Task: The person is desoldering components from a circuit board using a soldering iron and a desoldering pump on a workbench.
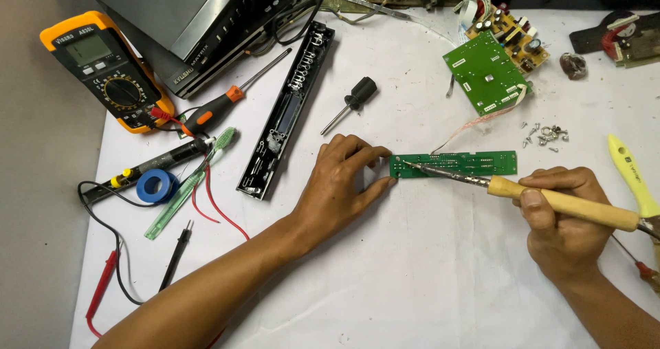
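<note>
White sheet (412,287) covers worktable; grey surface (34,218) at left; even light.

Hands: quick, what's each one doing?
Left hand: open, fingers pressing the end of the green board.
Right hand: closed around the soldering iron.

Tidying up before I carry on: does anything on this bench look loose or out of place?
Yes. A scatter of small screws lies loose on the white sheet, beyond the right hand and its soldering iron, with no tray around them.
</note>
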